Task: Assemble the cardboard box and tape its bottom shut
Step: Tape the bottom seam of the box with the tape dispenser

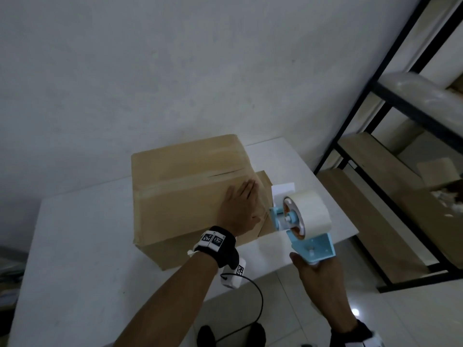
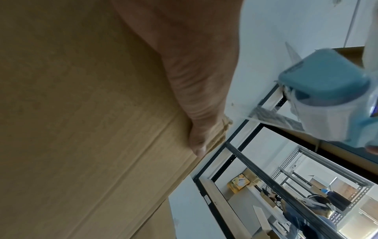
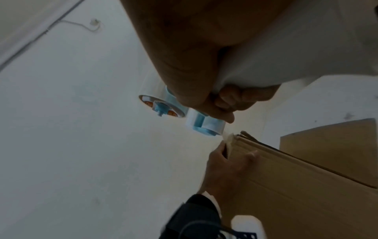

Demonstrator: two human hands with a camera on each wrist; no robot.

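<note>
A brown cardboard box [image 1: 180,186] stands upside down on the white table [image 1: 82,259], its bottom flaps folded shut with clear tape along the seam. My left hand [image 1: 241,204] lies flat with straight fingers on the box's right top edge [image 2: 98,103], its fingertips [image 2: 197,145] at the corner. My right hand [image 1: 318,274] grips the handle of a blue tape dispenser [image 1: 304,222] carrying a white tape roll [image 1: 310,211], held just right of the box. In the right wrist view the dispenser [image 3: 196,122] sits by the box corner [image 3: 235,139], a strip of clear tape stretched between them.
A flat piece of cardboard [image 1: 265,181] lies behind the box on the right. A black metal shelf rack [image 1: 390,136] with wooden boards and boxes stands at the right. A black cable [image 1: 253,306] hangs off the table's front edge. A grey wall [image 1: 175,71] runs behind.
</note>
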